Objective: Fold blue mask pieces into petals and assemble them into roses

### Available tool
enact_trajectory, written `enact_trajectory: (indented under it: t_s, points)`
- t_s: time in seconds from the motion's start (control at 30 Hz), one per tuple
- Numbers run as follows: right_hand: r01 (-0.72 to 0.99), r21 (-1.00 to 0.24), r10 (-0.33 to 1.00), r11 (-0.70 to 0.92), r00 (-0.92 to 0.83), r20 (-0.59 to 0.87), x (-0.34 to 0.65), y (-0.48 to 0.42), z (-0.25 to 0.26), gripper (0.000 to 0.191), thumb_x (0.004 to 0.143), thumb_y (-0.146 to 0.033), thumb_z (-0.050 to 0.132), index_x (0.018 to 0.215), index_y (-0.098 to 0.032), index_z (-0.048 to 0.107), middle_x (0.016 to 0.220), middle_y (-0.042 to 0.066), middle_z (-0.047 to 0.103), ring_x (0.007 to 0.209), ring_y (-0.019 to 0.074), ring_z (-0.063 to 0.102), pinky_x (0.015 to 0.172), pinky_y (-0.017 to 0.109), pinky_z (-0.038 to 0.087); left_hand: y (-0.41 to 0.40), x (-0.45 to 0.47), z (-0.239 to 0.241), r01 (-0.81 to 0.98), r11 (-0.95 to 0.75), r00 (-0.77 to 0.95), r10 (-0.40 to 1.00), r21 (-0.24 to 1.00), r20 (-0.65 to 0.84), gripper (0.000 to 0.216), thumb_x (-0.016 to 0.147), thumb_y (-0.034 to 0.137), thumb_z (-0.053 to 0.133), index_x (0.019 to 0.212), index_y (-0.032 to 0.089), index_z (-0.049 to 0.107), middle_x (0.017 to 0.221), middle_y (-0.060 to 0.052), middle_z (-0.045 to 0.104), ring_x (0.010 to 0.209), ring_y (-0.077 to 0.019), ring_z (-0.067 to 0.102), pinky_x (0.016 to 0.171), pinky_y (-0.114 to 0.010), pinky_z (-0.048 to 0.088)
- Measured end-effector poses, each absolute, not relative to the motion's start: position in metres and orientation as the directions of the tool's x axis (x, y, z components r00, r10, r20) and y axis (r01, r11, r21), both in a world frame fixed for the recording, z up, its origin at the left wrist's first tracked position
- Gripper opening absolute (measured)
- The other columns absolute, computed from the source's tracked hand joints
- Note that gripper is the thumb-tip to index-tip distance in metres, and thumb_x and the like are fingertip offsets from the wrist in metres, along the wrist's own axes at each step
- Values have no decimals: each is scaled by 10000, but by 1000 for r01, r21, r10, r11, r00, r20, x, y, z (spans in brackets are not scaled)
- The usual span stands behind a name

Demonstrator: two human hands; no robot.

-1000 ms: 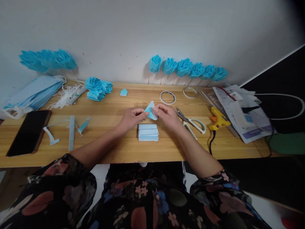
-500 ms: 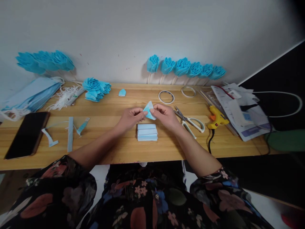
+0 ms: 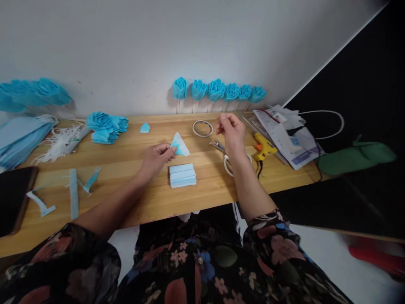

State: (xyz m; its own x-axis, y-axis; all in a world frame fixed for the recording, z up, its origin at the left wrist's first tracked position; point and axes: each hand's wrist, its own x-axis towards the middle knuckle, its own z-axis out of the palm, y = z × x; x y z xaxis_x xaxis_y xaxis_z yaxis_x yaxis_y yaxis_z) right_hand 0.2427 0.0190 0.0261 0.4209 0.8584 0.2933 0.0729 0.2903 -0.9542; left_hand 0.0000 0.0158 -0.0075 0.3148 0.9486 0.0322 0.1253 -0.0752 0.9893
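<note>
My left hand (image 3: 160,157) pinches a folded light-blue triangle of mask fabric (image 3: 180,145) by its left side, above the wood. My right hand (image 3: 232,127) is raised farther back on the right, thumb and fingers drawn together; I cannot make out what, if anything, is between them. Just left of it lies a roll of tape (image 3: 203,128). Scissors (image 3: 219,146) are partly covered by my right wrist. A stack of pale-blue fabric pieces (image 3: 182,175) lies below the triangle. A small folded blue petal (image 3: 144,128) lies farther back.
Several blue fabric roses (image 3: 216,90) on sticks lean against the wall. More loose roses (image 3: 100,123) lie at left, near white ear loops (image 3: 65,141), masks (image 3: 23,137), a phone (image 3: 15,198) and fabric strips (image 3: 74,193). At right are a yellow glue gun (image 3: 265,146), papers (image 3: 289,137) and a green case (image 3: 357,157).
My right hand has let go of the triangle and moved back and right, over where a second tape roll lay. My left hand keeps the triangle. The view has turned right.
</note>
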Motion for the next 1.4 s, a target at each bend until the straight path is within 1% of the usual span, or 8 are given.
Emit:
enact_trajectory:
  t_s: [0.1,0.2,0.3,0.4,0.5,0.83,1.13,1.4]
  points:
    - [125,-937,834,326,429,348,252,11,34,254,829,-503,663,744,-269,608,635,-10,563,576,145,488,568,312,439,17,0,-8,107,-77,302,953,991,41,346,749,497,688,637,176,623,600,3,595,554,-96,485,553,-234,400]
    - [322,-889,867,326,272,417,246,-3,32,236,877,-454,620,781,-238,630,695,6,612,630,156,539,625,327,463,15,0,-5,64,-75,317,947,995,51,325,757,469,685,634,174,624,597,5,593,554,-91,485,551,-230,394]
    - [564,-714,874,414,-27,485,235,-16,23,209,883,-377,627,1048,-261,681,1051,56,703,966,240,631,825,410,513,11,1,-1,-1,-48,364,930,999,45,314,764,441,682,617,172,613,592,7,585,549,-85,488,549,-230,393]
    - [656,-507,805,559,-283,521,227,-22,16,488,874,-281,636,1351,-334,548,1409,51,568,1321,299,485,1099,529,386,10,1,0,-50,-11,396,918,999,30,317,761,432,685,604,172,594,580,12,575,531,-78,477,543,-231,394]
    - [653,-437,766,619,-378,520,221,-22,13,578,869,-224,629,1407,-384,490,1520,14,455,1429,292,371,1181,554,288,10,2,-1,-77,12,416,909,997,21,308,759,425,692,618,170,594,576,15,573,522,-74,473,544,-229,397]
    - [546,-563,783,620,-386,488,208,-10,14,179,859,-210,662,887,-362,753,1409,-32,533,1404,282,390,1099,550,398,11,2,-1,-101,-2,423,905,995,45,311,761,411,698,605,168,584,562,23,560,520,-71,476,540,-225,399]
    - [498,-624,798,602,-393,457,203,-3,14,170,871,-243,667,925,-382,750,1423,-30,519,1414,258,373,1101,537,409,14,1,-1,-75,5,405,914,997,26,324,727,445,704,606,177,567,553,23,543,518,-77,455,539,-229,389]
    - [340,-826,892,449,-227,391,200,-8,-1,50,843,-293,694,864,-282,738,1320,32,610,1269,249,540,1106,499,374,13,2,-2,51,-120,365,926,991,93,342,768,462,649,595,184,547,555,28,516,530,-86,444,546,-234,385]
